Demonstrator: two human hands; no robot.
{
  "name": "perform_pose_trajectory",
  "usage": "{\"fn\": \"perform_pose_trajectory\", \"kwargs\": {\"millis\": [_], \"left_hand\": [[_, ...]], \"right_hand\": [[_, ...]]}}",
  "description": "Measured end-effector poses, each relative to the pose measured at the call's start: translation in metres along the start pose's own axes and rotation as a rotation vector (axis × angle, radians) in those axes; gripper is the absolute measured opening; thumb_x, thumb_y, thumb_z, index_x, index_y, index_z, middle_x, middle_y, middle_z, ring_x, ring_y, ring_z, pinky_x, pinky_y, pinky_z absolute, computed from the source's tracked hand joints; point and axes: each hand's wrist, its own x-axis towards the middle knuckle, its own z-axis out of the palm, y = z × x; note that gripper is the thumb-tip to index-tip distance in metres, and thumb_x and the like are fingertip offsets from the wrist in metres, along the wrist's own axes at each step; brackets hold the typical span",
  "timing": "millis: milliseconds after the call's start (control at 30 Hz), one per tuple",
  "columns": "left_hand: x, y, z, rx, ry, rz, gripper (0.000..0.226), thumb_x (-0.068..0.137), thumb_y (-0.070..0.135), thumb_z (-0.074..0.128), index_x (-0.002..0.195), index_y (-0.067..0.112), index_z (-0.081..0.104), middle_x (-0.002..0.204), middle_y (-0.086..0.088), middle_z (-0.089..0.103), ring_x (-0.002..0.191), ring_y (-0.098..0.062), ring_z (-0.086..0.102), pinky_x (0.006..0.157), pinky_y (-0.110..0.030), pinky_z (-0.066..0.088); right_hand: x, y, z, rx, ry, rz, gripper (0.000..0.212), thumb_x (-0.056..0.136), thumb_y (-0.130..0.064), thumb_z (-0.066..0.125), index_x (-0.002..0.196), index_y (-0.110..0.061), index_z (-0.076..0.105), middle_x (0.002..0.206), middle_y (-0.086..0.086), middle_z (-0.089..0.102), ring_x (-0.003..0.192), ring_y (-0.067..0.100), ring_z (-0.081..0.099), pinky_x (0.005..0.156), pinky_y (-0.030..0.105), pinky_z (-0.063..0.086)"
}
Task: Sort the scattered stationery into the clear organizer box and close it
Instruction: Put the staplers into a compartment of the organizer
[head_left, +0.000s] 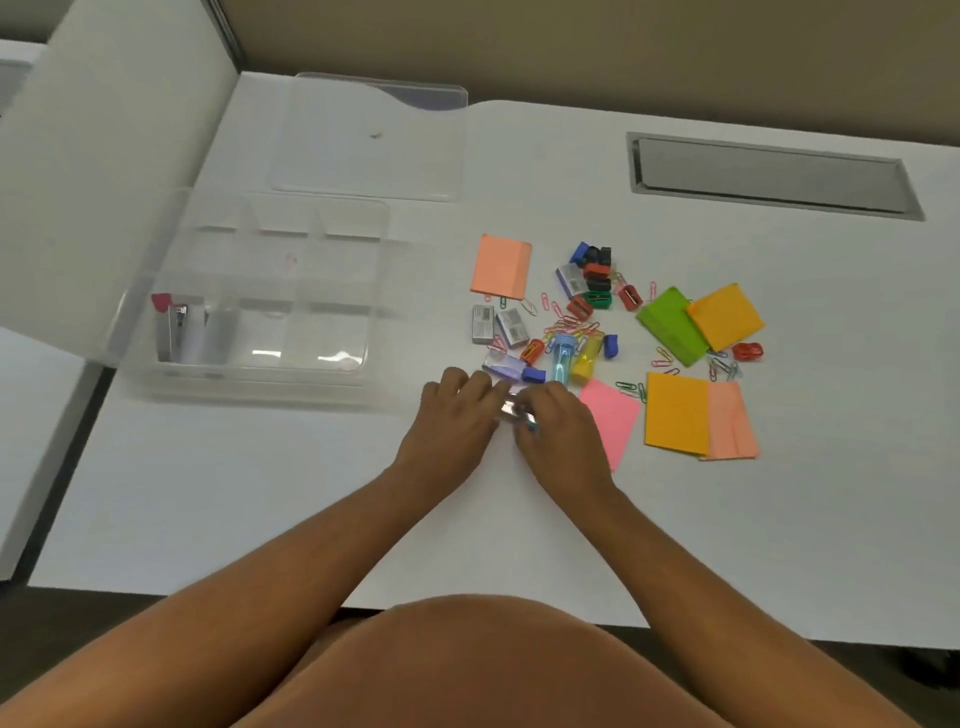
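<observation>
Clear organizer box (249, 291) sitting open, holding one small stapler (179, 325).
Both hands, left hand (457, 410) and right hand (558, 421), are gripping what is apparently a shiny, blurred small item (514, 410).

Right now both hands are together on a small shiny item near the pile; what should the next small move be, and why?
Probably lift the small shiny item and carry it left to the clear organizer box. Both the left hand and the right hand already pinch it, what it is I cannot tell, and the box stands open with its lid lying behind it and most compartments unfilled.
</observation>
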Motion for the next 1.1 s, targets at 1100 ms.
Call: {"fn": "perform_pose_trajectory", "kwargs": {"millis": [1100], "left_hand": [[-0.073,-0.267,-0.136,-0.297,0.391,-0.82,0.022,0.097,0.033,0.067,0.109,0.017,0.076,0.086,0.002,0.066,0.076,-0.016,0.065,0.074,-0.027,0.05]], "right_hand": [[0.118,-0.267,0.105,-0.088,-0.252,-0.43,0.078,0.094,-0.059,0.047,0.16,-0.024,0.026,0.17,0.004,0.014,0.158,0.028,0.006,0.127,0.054,0.008]]}}
